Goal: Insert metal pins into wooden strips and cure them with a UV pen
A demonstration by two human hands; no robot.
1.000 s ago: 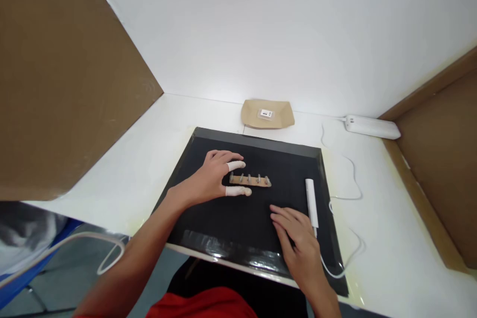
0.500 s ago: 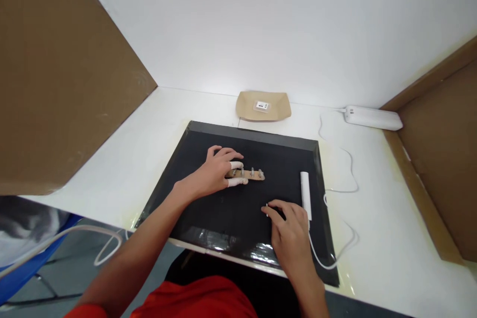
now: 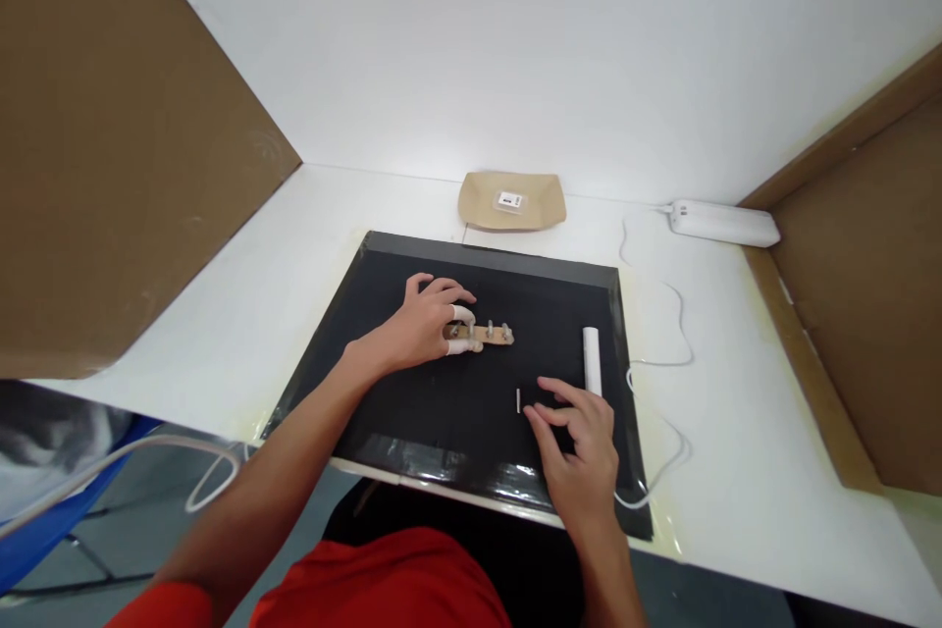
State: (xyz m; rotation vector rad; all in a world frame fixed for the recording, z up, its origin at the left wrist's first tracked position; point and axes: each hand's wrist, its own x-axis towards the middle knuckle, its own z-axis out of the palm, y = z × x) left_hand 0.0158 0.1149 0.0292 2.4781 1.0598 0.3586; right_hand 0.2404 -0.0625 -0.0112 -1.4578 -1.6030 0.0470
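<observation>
- Shirt [image 3: 383,581], red, at the near edge
- Right hand [image 3: 583,442]: thumb and fingers curled; cannot tell whether they grip anything
- Small white stick [image 3: 518,400] just beside that thumb
- Left hand [image 3: 423,326]: white-capped thumb and forefinger pinching the wooden strip [image 3: 482,335] by its edges, on the black mat [image 3: 442,402]
- Paper tray [image 3: 543,203] on the white table [image 3: 353,196] beyond the mat

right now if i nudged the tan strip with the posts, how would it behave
The tan strip looks fairly stiff, since it lies straight. Being flat and long, it would likely slide, not roll; its upright posts might snag.
</observation>
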